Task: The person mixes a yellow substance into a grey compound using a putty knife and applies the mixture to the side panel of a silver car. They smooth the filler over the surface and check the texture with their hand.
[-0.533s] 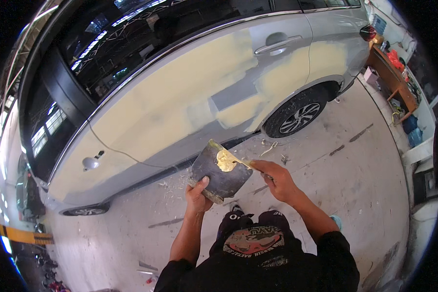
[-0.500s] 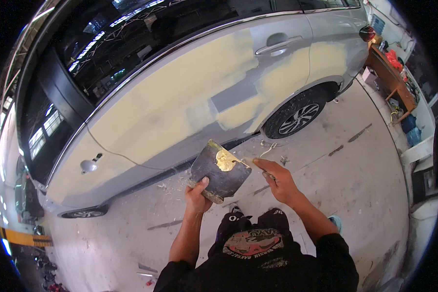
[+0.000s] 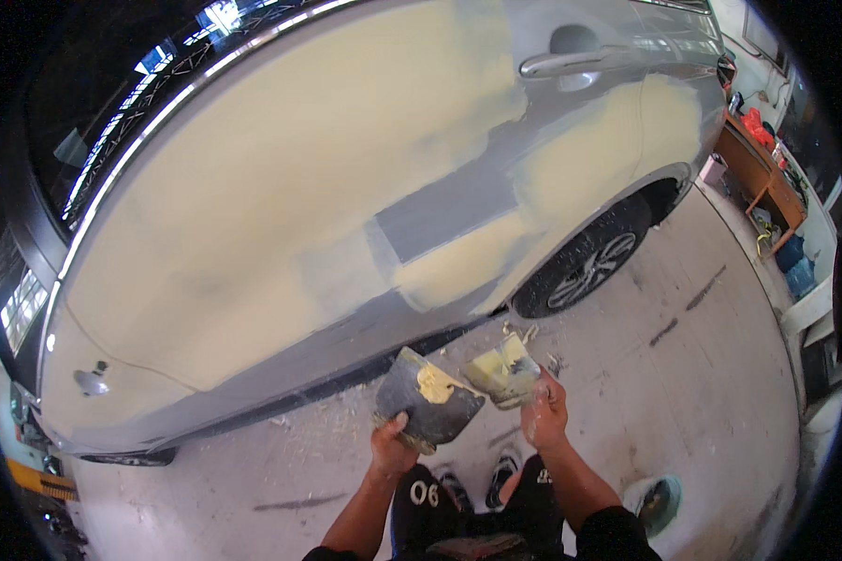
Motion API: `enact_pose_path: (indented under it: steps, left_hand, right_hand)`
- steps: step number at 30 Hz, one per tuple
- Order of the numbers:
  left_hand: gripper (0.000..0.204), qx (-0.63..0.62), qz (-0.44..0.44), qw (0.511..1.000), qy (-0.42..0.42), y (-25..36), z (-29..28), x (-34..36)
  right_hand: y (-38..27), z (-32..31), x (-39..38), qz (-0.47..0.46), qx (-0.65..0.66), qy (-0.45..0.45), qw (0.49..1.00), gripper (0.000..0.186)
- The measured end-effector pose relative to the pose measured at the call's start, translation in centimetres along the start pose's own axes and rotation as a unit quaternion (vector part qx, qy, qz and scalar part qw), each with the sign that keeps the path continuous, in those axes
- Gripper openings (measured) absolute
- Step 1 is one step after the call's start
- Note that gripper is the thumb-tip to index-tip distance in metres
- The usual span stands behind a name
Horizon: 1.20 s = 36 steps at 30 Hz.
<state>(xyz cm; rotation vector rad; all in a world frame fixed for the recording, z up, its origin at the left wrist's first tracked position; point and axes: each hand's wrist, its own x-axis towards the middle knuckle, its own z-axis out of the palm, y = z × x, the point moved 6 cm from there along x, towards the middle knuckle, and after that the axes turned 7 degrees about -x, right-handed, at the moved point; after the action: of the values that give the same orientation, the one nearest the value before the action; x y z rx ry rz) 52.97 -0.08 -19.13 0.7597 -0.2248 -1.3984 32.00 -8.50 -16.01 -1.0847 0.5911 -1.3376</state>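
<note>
My left hand (image 3: 395, 453) is closed on the lower left edge of a dark flat mixing board (image 3: 440, 419), thumb on top. A lump of yellow putty (image 3: 433, 381) lies on the board near its far right edge. My right hand (image 3: 544, 411) grips a wide putty spreader (image 3: 482, 379), its face smeared with pale yellow and grey. The spreader is just right of the board; whether they touch I cannot tell. Beyond both hands stands a grey car (image 3: 346, 323), its side panels covered with broad pale yellow filler patches (image 3: 253, 187) around a bare grey rectangle (image 3: 449, 213).
The car's rear wheel (image 3: 585, 266) is ahead to the right, with a door handle (image 3: 571, 64) above it. Putty scraps lie on the concrete floor (image 3: 683, 393) under the sill. A round tub (image 3: 660, 503) sits by my right forearm; a wooden desk (image 3: 762, 178) stands far right.
The view has come closer to the car. Both hands sit lower in the picture, and the spreader has turned from edge-on to show its flat, smeared face.
</note>
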Motion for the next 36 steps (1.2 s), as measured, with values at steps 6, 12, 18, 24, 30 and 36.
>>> enact_pose_path:
  steps: [6, 12, 18, 24, 30, 36]
  left_hand:
    - [0.062, -0.095, -0.04, 0.993, -0.065, -10.7, -9.6, 7.8]
    - [0.068, -0.071, 0.092, 0.992, -0.041, -12.4, -19.0, 11.4]
    - [0.071, -0.041, 0.119, 0.992, 0.022, -13.4, -23.0, 8.6]
    - [0.072, -0.054, 0.157, 0.986, 0.029, -11.7, -24.8, 7.0]
    - [0.065, -0.086, 0.152, 0.984, 0.034, -12.0, -25.5, 6.3]
    - [0.066, -0.057, 0.157, 0.985, 0.049, -12.2, -24.7, 5.9]
  right_hand:
    - [18.8, -6.0, 1.0, 0.031, 0.071, -0.124, 0.989, 0.046]
    - [11.6, -1.5, 8.9, -0.343, -0.463, -0.127, 0.807, 0.061]
    - [4.2, 5.7, 18.5, -0.473, -0.673, 0.023, 0.568, 0.076]
    - [8.9, 3.6, 17.8, -0.435, -0.695, 0.011, 0.573, 0.077]
    - [9.5, 0.7, 18.6, -0.399, -0.718, 0.069, 0.566, 0.079]
    - [9.0, 3.2, 18.0, -0.42, -0.651, 0.08, 0.628, 0.077]
